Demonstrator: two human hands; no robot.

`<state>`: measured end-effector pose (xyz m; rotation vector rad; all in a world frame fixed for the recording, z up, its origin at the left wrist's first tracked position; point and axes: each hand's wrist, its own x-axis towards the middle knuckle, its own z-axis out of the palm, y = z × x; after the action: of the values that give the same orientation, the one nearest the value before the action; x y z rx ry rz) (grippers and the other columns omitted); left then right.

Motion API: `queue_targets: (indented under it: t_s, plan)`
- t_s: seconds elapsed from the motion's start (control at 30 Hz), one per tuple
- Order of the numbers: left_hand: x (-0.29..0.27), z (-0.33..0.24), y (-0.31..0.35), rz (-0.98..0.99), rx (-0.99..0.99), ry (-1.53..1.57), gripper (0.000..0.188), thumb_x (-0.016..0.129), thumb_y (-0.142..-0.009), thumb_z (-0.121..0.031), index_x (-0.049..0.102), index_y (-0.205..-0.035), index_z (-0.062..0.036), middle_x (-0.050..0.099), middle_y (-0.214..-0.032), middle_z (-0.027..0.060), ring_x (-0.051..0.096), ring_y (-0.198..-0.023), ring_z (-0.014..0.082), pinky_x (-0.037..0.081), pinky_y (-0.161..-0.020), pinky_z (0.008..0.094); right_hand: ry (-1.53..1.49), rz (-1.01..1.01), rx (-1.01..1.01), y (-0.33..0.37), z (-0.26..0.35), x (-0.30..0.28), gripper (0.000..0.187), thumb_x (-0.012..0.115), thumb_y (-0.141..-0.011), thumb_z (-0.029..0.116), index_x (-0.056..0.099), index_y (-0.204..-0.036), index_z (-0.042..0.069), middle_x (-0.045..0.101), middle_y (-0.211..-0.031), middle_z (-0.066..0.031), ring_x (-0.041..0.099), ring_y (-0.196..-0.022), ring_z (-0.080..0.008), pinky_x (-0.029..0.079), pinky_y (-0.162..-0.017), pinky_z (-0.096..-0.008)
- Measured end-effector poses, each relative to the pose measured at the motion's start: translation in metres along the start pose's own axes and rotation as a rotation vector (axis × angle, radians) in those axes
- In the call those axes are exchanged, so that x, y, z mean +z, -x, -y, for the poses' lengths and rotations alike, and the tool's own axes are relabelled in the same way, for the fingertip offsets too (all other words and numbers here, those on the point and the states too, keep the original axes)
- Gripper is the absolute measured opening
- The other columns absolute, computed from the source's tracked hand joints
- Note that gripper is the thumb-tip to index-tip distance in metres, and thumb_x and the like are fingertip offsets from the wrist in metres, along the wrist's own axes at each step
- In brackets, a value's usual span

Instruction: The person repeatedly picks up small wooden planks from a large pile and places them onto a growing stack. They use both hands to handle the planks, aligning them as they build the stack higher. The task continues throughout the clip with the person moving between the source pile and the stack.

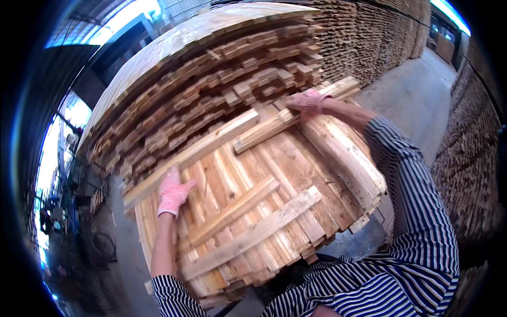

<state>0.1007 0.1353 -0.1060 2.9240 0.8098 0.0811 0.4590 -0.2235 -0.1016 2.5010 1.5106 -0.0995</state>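
Note:
My left hand (174, 193), in a pink-and-white glove, lies with its thumb stretched out and its fingertips at the edge of a long wooden plank (211, 147). That plank runs slantwise across the far side of a pile of boards (227, 174). My right hand (310, 103), gloved alike, is wrapped over a shorter wooden slat (266, 132) at the far right of the pile. A second light piece (340, 89) shows just beyond this hand. Two loose slats, a narrow one (232, 212) and a wider one (253, 232), lie across the boards nearer to me.
Behind the pile rises a tall stack of layered planks (211, 68). More stacked timber (369, 37) stands at the far right, with another stack (470, 153) along the right side. Concrete floor (412, 79) runs between them. A wheel (104, 244) shows at the left.

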Motion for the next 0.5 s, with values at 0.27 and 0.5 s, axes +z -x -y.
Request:
queue_targets:
  t_s: [0.27,0.5]
  plan:
    - [-0.006,0.074,-0.083,0.141,0.145,-0.245,0.086,0.079,-0.068,-0.024,0.044,-0.145,-0.0087,0.060,-0.130,0.0212,0.060,-0.117,0.0390,0.048,-0.101,0.0457,-0.277,-0.230,-0.160,-0.024,-0.026,0.020,0.076,0.074,-0.071,0.024,0.049,-0.142,0.020,0.063,-0.116,-0.0176,0.063,-0.108,-0.0390,0.053,-0.087,-0.0498]
    - [-0.006,0.048,-0.106,0.125,0.236,-0.225,0.049,0.066,-0.080,-0.017,0.055,-0.127,-0.0078,0.066,-0.114,0.0251,0.062,-0.108,0.0440,0.052,-0.091,0.0491,-0.233,-0.297,-0.068,-0.044,-0.048,0.034,0.067,0.080,-0.074,0.034,0.058,-0.136,0.018,0.064,-0.116,-0.0139,0.062,-0.109,-0.0354,0.051,-0.090,-0.0477]
